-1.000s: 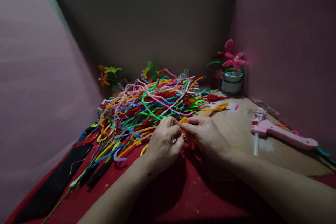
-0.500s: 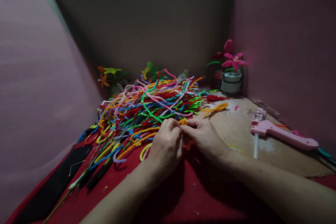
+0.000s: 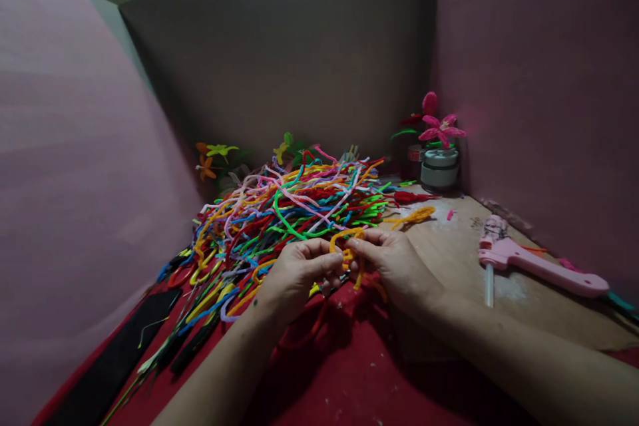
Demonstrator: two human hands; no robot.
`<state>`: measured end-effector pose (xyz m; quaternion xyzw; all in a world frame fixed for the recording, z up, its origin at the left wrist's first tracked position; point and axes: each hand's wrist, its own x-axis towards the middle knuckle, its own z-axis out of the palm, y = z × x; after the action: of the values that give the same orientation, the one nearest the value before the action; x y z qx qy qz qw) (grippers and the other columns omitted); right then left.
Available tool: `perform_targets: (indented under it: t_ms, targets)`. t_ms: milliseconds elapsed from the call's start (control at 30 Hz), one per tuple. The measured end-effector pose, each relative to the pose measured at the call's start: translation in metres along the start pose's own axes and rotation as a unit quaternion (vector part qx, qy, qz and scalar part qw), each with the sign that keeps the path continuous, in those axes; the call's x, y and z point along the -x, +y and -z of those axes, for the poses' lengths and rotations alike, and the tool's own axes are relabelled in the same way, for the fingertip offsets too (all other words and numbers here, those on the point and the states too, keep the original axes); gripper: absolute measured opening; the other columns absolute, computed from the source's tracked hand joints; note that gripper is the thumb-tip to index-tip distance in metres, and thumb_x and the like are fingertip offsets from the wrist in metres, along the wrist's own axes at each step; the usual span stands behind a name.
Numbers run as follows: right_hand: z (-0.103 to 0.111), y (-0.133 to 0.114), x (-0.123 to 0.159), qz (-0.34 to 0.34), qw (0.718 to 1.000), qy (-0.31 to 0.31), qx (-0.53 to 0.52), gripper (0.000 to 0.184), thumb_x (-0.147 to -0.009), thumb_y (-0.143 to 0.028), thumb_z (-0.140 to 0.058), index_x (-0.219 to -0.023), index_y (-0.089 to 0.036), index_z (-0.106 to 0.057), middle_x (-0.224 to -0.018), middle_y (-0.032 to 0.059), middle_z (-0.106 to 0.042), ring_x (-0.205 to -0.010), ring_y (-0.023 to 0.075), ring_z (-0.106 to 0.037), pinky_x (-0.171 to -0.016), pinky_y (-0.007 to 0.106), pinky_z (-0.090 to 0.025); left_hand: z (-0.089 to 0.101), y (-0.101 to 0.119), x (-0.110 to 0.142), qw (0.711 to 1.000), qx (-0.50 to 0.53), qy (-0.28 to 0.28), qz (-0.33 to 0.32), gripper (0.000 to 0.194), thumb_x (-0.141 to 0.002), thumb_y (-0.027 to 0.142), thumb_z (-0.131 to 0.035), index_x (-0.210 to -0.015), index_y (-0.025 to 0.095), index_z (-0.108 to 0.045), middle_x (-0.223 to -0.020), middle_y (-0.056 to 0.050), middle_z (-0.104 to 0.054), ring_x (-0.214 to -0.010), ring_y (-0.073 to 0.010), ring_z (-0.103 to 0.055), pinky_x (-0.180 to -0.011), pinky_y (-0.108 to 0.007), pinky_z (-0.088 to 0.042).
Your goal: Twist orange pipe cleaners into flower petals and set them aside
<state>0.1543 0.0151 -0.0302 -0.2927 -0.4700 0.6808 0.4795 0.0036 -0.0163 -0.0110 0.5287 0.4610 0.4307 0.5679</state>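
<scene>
An orange pipe cleaner (image 3: 345,233), bent into a loop with a twisted middle, is held between my two hands in front of the pile. My left hand (image 3: 303,269) pinches its left side between thumb and fingers. On the right side, my right hand (image 3: 394,258) grips it with thumb and forefinger, and loose orange ends hang below. Behind my hands lies a large tangled heap of coloured pipe cleaners (image 3: 299,203). A bundled orange pipe cleaner piece (image 3: 418,215) rests on the cardboard beyond my right hand.
A pink glue gun (image 3: 544,265) lies on the cardboard (image 3: 449,259) at right. Pink pipe-cleaner flowers (image 3: 442,129) stand over a grey container (image 3: 439,171) at the back. A black flat object (image 3: 120,353) and wire stems (image 3: 150,366) lie at left on the red cloth (image 3: 339,373).
My left hand has turned, opening its palm side toward the right hand and baring more of the orange loop. The view has tilted slightly upward.
</scene>
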Motion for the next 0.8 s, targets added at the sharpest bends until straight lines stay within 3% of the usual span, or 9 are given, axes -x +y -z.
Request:
perform_targets:
  t_ms: [100, 267, 400, 567, 633, 733, 800]
  targets:
    - [0.0, 0.0, 0.001, 0.003, 1.0, -0.008, 0.014, 0.014, -0.067, -0.027, -0.061, -0.069, -0.013, -0.063, -0.06, 0.0005, -0.058, -0.051, 0.0093, -0.049, -0.051, 0.024, -0.04, -0.003, 0.0, 0.001, 1.0, 0.001, 0.015, 0.004, 0.021, -0.071, 0.03, -0.066, -0.068, 0.011, -0.06, -0.063, -0.003, -0.061, -0.048, -0.0077, -0.051, -0.047, -0.02, -0.038]
    - [-0.003, -0.002, 0.004, -0.014, 1.0, 0.008, 0.02, 0.01, -0.066, -0.022, -0.06, -0.064, -0.012, -0.061, -0.055, -0.0011, -0.055, -0.047, 0.0082, -0.045, -0.045, 0.022, -0.035, -0.021, 0.004, 0.007, 0.991, -0.107, 0.074, -0.031, 0.018, -0.067, 0.026, -0.068, -0.06, 0.012, -0.059, -0.052, 0.001, -0.057, -0.045, -0.0078, -0.047, -0.046, -0.02, -0.037]
    - [-0.004, -0.002, 0.007, -0.022, 1.0, -0.017, -0.004, 0.012, -0.064, -0.022, -0.063, -0.059, -0.012, -0.059, -0.052, -0.0019, -0.053, -0.046, 0.0073, -0.045, -0.044, 0.021, -0.034, -0.028, -0.001, 0.01, 0.969, -0.188, 0.116, -0.11, 0.014, -0.071, 0.025, -0.064, -0.061, 0.014, -0.06, -0.055, 0.002, -0.055, -0.05, -0.0083, -0.046, -0.048, -0.019, -0.036]
    - [0.0, 0.002, 0.002, -0.071, 0.992, -0.061, -0.084, 0.015, -0.06, -0.024, -0.07, -0.065, -0.012, -0.061, -0.057, -0.0009, -0.057, -0.049, 0.0079, -0.05, -0.048, 0.021, -0.039, -0.023, -0.005, 0.008, 0.919, -0.259, 0.173, -0.242, 0.015, -0.067, 0.02, -0.068, -0.056, 0.016, -0.058, -0.069, 0.0, -0.052, -0.066, -0.0108, -0.049, -0.061, -0.022, -0.041]
    - [0.001, 0.005, 0.0, -0.081, 0.988, -0.075, -0.11, 0.017, -0.06, -0.024, -0.072, -0.069, -0.012, -0.062, -0.061, 0.0002, -0.06, -0.05, 0.0079, -0.051, -0.05, 0.021, -0.041, -0.022, -0.005, 0.007, 0.938, -0.216, 0.159, -0.218, 0.012, -0.069, 0.023, -0.066, -0.063, 0.016, -0.059, -0.072, 0.0, -0.055, -0.067, -0.0116, -0.052, -0.062, -0.023, -0.042]
    - [0.004, 0.009, -0.003, -0.094, 0.984, -0.075, -0.128, 0.017, -0.06, -0.022, -0.071, -0.07, -0.012, -0.062, -0.061, 0.0011, -0.06, -0.049, 0.0082, -0.052, -0.049, 0.021, -0.042, -0.023, -0.005, 0.006, 0.979, -0.128, 0.103, -0.121, 0.014, -0.076, 0.029, -0.06, -0.074, 0.017, -0.055, -0.064, 0.001, -0.059, -0.057, -0.0111, -0.054, -0.052, -0.022, -0.042]
    - [0.005, 0.009, -0.004, -0.103, 0.985, -0.066, -0.123, 0.014, -0.062, -0.021, -0.069, -0.07, -0.011, -0.062, -0.058, 0.0013, -0.058, -0.046, 0.0086, -0.051, -0.046, 0.022, -0.041, -0.023, -0.005, 0.006, 0.985, -0.112, 0.085, -0.096, 0.016, -0.077, 0.029, -0.059, -0.072, 0.017, -0.051, -0.061, 0.002, -0.06, -0.055, -0.0114, -0.056, -0.051, -0.022, -0.043]
